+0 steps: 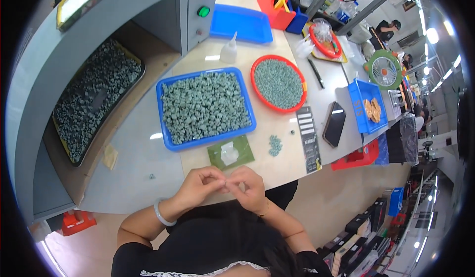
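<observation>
My left hand (198,185) and my right hand (250,188) meet at the table's near edge, fingertips pinched together on something too small to make out. Just beyond them lies a green pad (230,152) with a small clear blob on it. A little heap of grey-green pieces (275,145) lies to its right. Farther back sits a blue tray (168,118) full of grey-green stones, and beside it a round red tray (254,79) of finer ones.
A machine opening at left holds a dark tray of stones (94,96). A squeeze bottle (228,49), black card strip (308,138), phone (334,123), small blue bin (363,106), green fan (385,70) and empty blue tray (240,23) stand around. People work at far right.
</observation>
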Motion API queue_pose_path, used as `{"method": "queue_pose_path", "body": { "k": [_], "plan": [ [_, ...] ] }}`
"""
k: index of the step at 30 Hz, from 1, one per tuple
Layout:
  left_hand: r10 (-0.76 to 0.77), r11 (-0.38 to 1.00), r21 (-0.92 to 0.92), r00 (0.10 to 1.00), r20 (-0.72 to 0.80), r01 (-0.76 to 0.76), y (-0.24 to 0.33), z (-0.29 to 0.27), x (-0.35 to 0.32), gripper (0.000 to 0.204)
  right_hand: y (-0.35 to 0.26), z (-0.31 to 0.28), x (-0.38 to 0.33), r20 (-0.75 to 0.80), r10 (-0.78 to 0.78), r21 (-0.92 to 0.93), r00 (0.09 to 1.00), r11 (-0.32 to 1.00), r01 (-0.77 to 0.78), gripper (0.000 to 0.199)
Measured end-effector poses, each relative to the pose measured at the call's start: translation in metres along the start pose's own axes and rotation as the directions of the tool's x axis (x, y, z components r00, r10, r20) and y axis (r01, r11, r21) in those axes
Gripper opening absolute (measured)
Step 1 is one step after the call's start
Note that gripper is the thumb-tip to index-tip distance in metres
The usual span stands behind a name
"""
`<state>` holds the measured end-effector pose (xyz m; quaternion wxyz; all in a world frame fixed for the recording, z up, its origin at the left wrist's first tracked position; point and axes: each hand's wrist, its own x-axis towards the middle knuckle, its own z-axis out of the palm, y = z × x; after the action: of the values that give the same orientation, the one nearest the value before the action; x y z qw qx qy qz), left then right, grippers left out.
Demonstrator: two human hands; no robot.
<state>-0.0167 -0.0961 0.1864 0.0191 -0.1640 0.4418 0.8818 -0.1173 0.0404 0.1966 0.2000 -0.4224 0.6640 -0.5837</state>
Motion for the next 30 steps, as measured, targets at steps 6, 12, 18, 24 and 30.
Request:
{"method": "queue_pose_path", "body": {
  "k": [6,12,18,24,30],
  "plan": [
    [0.067,0.994,0.091,0.997,-0.022,-0.065,-0.007,0.002,-0.008,0.009,-0.018,-0.005,0.003,0.066,0.048,-0.161,0.997,0.986,-0.037,0.01],
    [0.028,0.995,0.09,0.998,0.05,-0.032,-0.008,-0.003,0.001,0.008,0.005,0.0,-0.013,-0.014,0.094,-0.058,0.995,0.994,-0.095,0.012],
    [-0.032,0.999,-0.001,0.997,0.073,0.032,-0.012,-0.007,0.004,0.008,0.022,0.008,-0.013,-0.057,-0.098,-0.041,0.994,0.995,0.095,0.014],
    [-0.126,0.992,-0.019,0.991,0.033,0.127,-0.017,-0.009,0.006,0.014,0.024,0.005,-0.012,-0.043,-0.13,-0.177,0.991,0.977,0.12,0.013],
    [-0.11,0.994,-0.015,0.994,0.026,0.111,-0.023,-0.007,0.005,0.015,0.025,0.003,-0.011,-0.017,-0.208,-0.267,0.978,0.944,0.197,0.012]
  ]
}}
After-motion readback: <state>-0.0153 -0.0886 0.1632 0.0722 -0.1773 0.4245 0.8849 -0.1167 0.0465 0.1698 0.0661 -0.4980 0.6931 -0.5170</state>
